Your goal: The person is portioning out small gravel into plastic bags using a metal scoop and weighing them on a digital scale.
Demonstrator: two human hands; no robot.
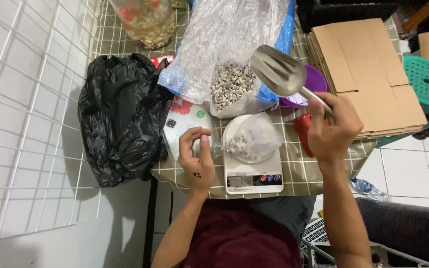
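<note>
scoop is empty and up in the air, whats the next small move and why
Probably lower the metal scoop, held in the right hand, into the big open bag of beans: the small bag on the scale looks only partly filled.

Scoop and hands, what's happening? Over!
Right hand holds metal scoop, raised, empty. Left hand pinches small bag on scale. Nothing between scoop and bag.
</note>
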